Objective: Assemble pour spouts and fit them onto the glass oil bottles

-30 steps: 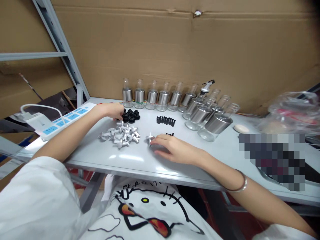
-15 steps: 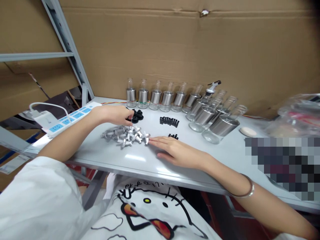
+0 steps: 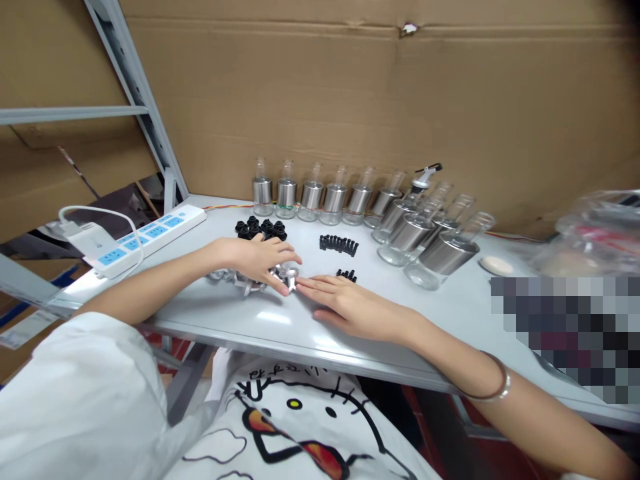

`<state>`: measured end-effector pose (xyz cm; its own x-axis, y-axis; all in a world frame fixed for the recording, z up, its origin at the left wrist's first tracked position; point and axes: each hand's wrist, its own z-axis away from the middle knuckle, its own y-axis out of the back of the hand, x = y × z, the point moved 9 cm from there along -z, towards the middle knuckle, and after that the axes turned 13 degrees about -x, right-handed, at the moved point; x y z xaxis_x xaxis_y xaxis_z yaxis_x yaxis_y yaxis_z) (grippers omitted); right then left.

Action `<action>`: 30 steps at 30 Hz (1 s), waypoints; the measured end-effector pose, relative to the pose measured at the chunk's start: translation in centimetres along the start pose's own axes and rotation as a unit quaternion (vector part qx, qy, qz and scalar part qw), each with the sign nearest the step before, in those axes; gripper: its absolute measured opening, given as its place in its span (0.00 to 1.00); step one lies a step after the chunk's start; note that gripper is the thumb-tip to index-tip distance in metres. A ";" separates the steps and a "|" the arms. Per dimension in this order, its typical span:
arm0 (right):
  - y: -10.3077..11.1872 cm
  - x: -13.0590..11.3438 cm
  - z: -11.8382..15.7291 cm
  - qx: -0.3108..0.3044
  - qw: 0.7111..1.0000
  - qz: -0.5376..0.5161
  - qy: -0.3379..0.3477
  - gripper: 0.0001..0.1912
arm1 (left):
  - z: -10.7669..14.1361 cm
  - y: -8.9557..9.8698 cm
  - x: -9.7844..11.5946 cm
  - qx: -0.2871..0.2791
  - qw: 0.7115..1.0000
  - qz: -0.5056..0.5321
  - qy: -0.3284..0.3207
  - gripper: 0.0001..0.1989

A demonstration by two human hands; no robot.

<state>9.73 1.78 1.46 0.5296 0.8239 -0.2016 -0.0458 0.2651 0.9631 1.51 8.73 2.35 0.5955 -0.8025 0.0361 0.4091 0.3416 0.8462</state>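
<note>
My left hand (image 3: 263, 259) lies spread over a pile of silver-grey plastic pieces (image 3: 291, 278), which look like bottle pourer parts, and hides most of them. At the right edge of the pile, the fingertips of my right hand (image 3: 345, 303) touch or nearly touch a piece; this hand lies flat with its fingers stretched out. Just behind my left hand sits a cluster of round black stoppers (image 3: 261, 229). Small black parts stand in a row (image 3: 339, 244) further right, and a smaller group of black parts (image 3: 347, 275) is beyond my right hand.
Several glass bottles with steel sleeves (image 3: 336, 199) line the back of the table, curving forward at right. One carries a pourer (image 3: 426, 176). A white power strip (image 3: 150, 233) lies at left. A pale oval object (image 3: 496, 266) and a plastic bag (image 3: 595, 230) are at right.
My left hand has moved from the black stoppers forward and right onto the silver pile, its fingers spreading. More of the stoppers now show. My right hand has hardly moved.
</note>
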 end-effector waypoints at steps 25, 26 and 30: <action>6.5 -4.3 3.1 0.237 0.969 -0.026 0.070 0.14 | 0.4 0.3 0.5 -0.011 0.998 0.038 -0.048 0.14; 7.8 -5.7 4.3 0.273 0.958 -0.020 0.085 0.13 | 0.3 0.3 0.6 -0.006 0.998 0.035 -0.048 0.14; 10.2 -12.8 8.8 0.260 0.955 0.067 0.123 0.13 | -0.3 0.7 1.3 0.037 0.999 -0.024 -0.023 0.15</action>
<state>9.95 -10.45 15.47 0.3294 0.9431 -0.0452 0.3616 -0.0818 0.9287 2.77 8.07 2.81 0.5433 -0.8394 0.0171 0.3840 0.2666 0.8840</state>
